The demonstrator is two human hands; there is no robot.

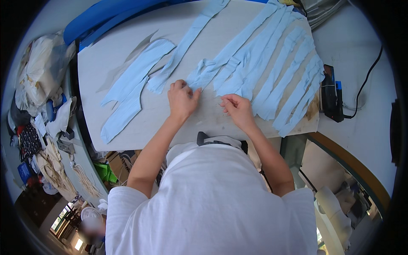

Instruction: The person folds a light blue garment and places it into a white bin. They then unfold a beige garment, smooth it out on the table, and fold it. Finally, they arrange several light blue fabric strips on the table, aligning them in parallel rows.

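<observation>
On the white table (127,55), blue fabric strips (238,59) lie just beyond both hands (210,104).

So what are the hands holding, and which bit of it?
The left hand pinches the near end of a light blue cloth strip on the work table. The right hand has its fingers curled; whether it holds anything cannot be told.

Bright, even daylight (fisheye-bent edges)
</observation>
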